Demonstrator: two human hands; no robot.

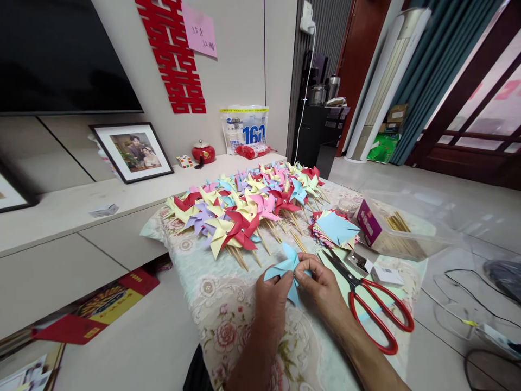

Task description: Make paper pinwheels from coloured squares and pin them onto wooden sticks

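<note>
— Where's the blue pinwheel (286, 270)?
— Pinched between both hands, low over the floral cloth (211, 304).
— Which fingers?
— Left hand (272, 298) grips its centre; right hand (321, 282) clasps the right edge, beside the red scissors (368, 304).

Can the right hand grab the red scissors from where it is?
Probably yes. The red scissors lie open on the cloth just beside the right hand, with nothing between them. But that hand and the left hand are pinching a blue paper pinwheel, so it isn't free.
</note>
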